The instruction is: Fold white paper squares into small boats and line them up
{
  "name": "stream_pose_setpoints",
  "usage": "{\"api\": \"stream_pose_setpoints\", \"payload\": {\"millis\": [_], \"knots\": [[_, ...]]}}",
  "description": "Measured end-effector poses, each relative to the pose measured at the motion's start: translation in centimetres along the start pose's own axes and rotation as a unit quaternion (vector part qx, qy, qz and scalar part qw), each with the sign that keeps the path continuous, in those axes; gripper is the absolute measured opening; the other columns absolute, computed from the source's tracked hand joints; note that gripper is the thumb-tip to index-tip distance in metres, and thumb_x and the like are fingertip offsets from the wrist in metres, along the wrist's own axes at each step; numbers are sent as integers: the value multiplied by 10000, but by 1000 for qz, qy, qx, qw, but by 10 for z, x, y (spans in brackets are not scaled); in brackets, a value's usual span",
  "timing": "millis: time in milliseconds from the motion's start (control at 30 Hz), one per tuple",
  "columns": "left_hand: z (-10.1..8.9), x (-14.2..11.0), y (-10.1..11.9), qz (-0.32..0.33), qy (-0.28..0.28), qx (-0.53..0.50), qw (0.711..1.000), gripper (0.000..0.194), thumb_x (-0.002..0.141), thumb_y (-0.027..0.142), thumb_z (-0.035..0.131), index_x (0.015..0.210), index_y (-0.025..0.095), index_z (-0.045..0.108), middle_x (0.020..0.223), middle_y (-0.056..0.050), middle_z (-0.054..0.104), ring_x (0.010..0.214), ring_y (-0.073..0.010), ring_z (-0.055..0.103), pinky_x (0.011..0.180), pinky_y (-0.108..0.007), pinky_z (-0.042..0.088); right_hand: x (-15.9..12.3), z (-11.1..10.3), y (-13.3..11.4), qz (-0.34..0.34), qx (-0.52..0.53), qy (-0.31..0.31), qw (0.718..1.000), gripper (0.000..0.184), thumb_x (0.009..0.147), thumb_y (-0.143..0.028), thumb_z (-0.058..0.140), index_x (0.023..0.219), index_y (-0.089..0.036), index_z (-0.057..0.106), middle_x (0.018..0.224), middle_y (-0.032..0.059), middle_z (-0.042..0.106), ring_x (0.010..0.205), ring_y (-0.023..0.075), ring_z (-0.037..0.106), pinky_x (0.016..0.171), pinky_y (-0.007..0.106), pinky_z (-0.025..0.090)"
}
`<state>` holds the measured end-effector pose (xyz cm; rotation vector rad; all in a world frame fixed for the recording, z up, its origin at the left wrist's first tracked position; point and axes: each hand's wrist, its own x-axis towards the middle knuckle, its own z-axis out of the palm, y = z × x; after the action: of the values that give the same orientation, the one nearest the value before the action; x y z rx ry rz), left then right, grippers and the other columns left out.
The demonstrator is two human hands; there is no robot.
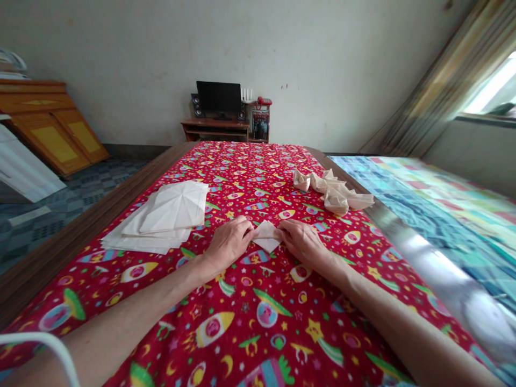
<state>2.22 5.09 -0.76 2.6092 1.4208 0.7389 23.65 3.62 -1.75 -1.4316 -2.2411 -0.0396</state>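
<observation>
A small folded piece of white paper (267, 236) lies on the red patterned cloth, between my two hands. My left hand (230, 243) pinches its left corner, fingers curled together. On the opposite side, my right hand (303, 243) grips the right corner in the same way. To the left of my left hand lies a loose stack of creased paper sheets (173, 209), the top one marked with fold lines that meet in its middle. Several folded paper shapes (336, 194), boat-like with pointed ends, sit in a cluster beyond my right hand.
The red cloth (250, 177) covers most of a brown table (121, 193). A bed with a checked cover (455, 199) stands at the right. Against the far wall are a desk (213, 127) and a monitor (219, 98). A white cable (44, 339) curves at lower left.
</observation>
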Motion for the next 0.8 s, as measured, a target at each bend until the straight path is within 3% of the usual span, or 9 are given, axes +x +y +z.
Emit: {"api": "stream_pose_setpoints", "payload": {"millis": [167, 300, 600, 800], "knots": [[3, 2, -5, 19, 9, -101, 995, 233, 912, 278, 486, 743, 170, 604, 775, -15, 582, 720, -132, 562, 680, -232, 409, 4, -3, 1, -32, 29, -14, 999, 204, 925, -268, 442, 756, -199, 533, 725, 11, 566, 655, 121, 490, 581, 232, 296], [4, 3, -6, 17, 7, -116, 993, 243, 907, 289, 493, 733, 171, 615, 753, -16, 601, 702, -131, 563, 665, -230, 404, 6, -4, 2, -52, 58, -17, 997, 222, 924, -256, 440, 726, -190, 516, 725, 13, 550, 664, 122, 478, 590, 228, 300], [2, 4, 5, -2, 14, 24, 1000, 256, 919, 327, 458, 725, 184, 545, 740, -6, 593, 680, -142, 559, 606, -246, 347, 8, -2, -2, -20, 56, -10, 998, 200, 913, -262, 457, 737, -187, 517, 717, 9, 561, 655, 122, 498, 587, 226, 301], [3, 6, 8, 1, -11, 90, 996, 276, 943, 352, 410, 779, 186, 556, 811, -26, 614, 747, -163, 585, 634, -255, 369, 9, -3, -5, 13, 61, -11, 998, 91, 889, -250, 499, 849, -191, 556, 773, 11, 615, 673, 122, 535, 585, 217, 311]]}}
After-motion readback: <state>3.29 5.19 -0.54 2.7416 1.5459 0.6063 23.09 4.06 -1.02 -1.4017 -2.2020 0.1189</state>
